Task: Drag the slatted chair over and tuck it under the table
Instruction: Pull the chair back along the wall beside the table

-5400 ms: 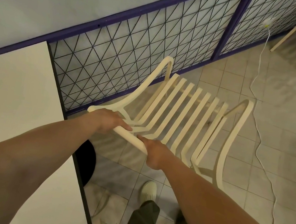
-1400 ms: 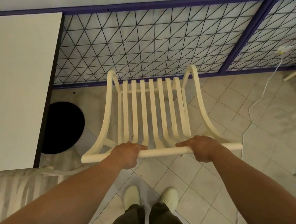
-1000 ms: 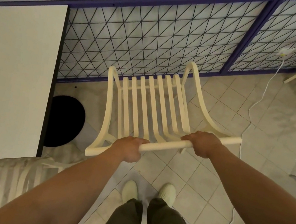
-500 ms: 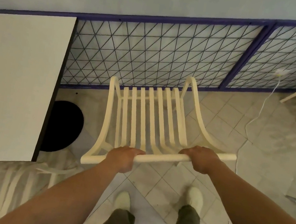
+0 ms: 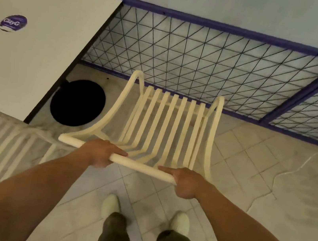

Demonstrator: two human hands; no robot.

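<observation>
you've got both hands wrapped round the top rail of the slatted chair (image 5: 165, 125), left hand (image 5: 99, 152) and right hand (image 5: 186, 184) curled tight, chair sitting just right of the white table (image 5: 41, 43), not under it

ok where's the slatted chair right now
Centre of the head view, the slatted chair stands right of the table, before the mesh panel, not yet under it.
</observation>
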